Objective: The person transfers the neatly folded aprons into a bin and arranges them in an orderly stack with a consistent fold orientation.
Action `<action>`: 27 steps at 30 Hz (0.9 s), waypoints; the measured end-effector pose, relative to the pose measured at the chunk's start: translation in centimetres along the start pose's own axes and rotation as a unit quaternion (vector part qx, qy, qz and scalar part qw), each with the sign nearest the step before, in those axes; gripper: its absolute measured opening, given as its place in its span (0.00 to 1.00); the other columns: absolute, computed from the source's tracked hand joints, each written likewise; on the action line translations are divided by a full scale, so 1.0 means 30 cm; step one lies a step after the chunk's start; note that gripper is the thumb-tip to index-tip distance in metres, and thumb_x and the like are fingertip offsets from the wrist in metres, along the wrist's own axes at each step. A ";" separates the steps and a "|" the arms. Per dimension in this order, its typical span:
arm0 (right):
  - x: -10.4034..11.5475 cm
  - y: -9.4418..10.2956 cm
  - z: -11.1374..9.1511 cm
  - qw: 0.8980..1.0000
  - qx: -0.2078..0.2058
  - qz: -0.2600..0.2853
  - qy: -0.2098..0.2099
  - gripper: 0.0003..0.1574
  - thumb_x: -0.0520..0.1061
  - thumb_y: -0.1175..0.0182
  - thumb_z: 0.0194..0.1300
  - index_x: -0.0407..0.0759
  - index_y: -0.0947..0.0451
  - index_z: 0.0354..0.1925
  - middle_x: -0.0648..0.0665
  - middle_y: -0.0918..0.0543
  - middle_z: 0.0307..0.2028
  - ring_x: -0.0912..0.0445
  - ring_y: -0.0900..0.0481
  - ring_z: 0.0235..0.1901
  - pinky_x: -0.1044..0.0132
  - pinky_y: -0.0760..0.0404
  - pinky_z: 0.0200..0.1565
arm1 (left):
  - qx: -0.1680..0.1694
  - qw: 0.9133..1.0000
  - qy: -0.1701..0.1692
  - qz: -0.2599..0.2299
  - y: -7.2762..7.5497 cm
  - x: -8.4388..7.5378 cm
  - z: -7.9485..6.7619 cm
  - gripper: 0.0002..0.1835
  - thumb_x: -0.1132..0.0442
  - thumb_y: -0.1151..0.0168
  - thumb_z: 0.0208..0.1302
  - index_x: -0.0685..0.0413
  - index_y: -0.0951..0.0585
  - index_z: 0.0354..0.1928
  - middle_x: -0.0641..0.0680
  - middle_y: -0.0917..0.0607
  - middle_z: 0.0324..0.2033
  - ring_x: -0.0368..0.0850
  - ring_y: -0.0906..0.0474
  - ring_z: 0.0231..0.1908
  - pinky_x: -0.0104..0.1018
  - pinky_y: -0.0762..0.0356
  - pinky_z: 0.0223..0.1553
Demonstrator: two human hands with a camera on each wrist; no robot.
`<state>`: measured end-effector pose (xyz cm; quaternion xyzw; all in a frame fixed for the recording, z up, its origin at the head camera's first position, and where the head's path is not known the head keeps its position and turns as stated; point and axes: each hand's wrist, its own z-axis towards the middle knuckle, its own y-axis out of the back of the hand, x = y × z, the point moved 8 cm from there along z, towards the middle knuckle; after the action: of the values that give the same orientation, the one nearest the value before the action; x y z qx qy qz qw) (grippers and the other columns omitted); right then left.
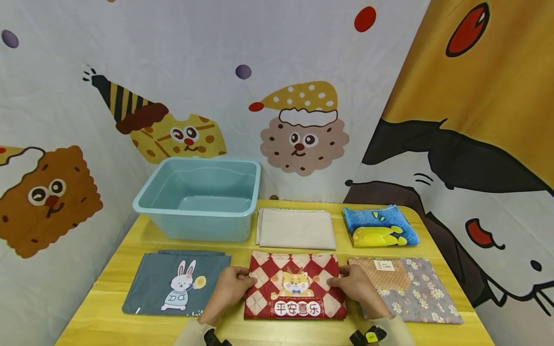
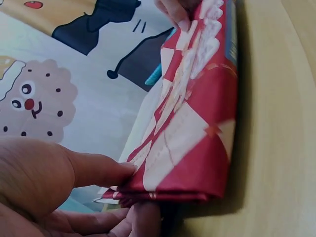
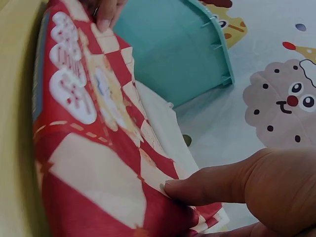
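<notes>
A folded red-and-cream checkered cloth [image 1: 298, 283], printed with a yellow cartoon animal and white lettering, is between both hands at the table's near middle. My left hand [image 1: 233, 287] pinches its left edge; in the left wrist view the thumb [image 2: 98, 169] lies on top and the other fingers go underneath. The right hand [image 1: 357, 286] grips the opposite edge, its thumb [image 3: 212, 183] pressing on the upper face in the right wrist view. Several folded layers show along the side [image 2: 173, 196] by the left hand.
Left of the hands lies a folded blue-grey rabbit cloth [image 1: 151, 283]; on the right, a folded floral cloth [image 1: 426, 293]. Behind are a light blue plastic tub [image 1: 207, 226], a folded beige cloth [image 1: 296, 228] and a blue-and-yellow folded cloth [image 1: 378, 228]. A printed curtain [image 1: 294, 29] backs the wooden table [image 1: 104, 298].
</notes>
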<state>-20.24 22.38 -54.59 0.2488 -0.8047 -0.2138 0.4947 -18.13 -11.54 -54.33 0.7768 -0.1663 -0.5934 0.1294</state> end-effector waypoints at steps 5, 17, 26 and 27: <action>-0.001 -0.018 -0.002 0.999 0.026 0.042 -0.003 0.30 0.42 0.25 0.56 0.23 0.20 0.52 0.36 0.12 0.42 0.51 0.16 0.40 0.59 0.15 0.42 | 0.007 1.000 -0.004 0.003 0.003 -0.005 0.000 0.21 0.64 0.31 0.64 0.75 0.17 0.52 0.55 0.14 0.30 0.40 0.21 0.29 0.33 0.21 0.30; 0.008 -0.061 0.009 0.988 0.103 0.110 0.030 0.38 0.44 0.30 0.62 0.30 0.28 0.66 0.39 0.14 0.50 0.52 0.15 0.44 0.59 0.16 0.46 | 0.044 0.995 -0.009 -0.088 0.032 0.027 -0.005 0.20 0.63 0.35 0.70 0.69 0.25 0.57 0.61 0.12 0.35 0.48 0.15 0.31 0.38 0.18 0.31; 0.012 -0.046 -0.003 0.967 0.176 0.171 0.065 0.44 0.47 0.34 0.69 0.25 0.38 0.72 0.38 0.14 0.52 0.53 0.15 0.48 0.62 0.18 0.49 | 0.091 0.978 -0.002 -0.188 0.023 0.021 0.002 0.25 0.60 0.39 0.74 0.70 0.31 0.63 0.63 0.10 0.42 0.46 0.12 0.36 0.38 0.16 0.37; 0.014 -0.048 -0.004 0.963 0.186 0.180 0.071 0.44 0.47 0.35 0.70 0.25 0.39 0.72 0.39 0.13 0.52 0.53 0.15 0.47 0.62 0.17 0.49 | 0.094 0.976 -0.003 -0.194 0.022 0.021 0.004 0.25 0.60 0.40 0.74 0.70 0.32 0.64 0.63 0.10 0.43 0.46 0.12 0.36 0.38 0.16 0.37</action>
<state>-20.02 20.99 -55.10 0.2026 -0.8245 0.0507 0.5260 -18.16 -12.40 -54.67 0.8010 -0.0676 -0.5916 -0.0620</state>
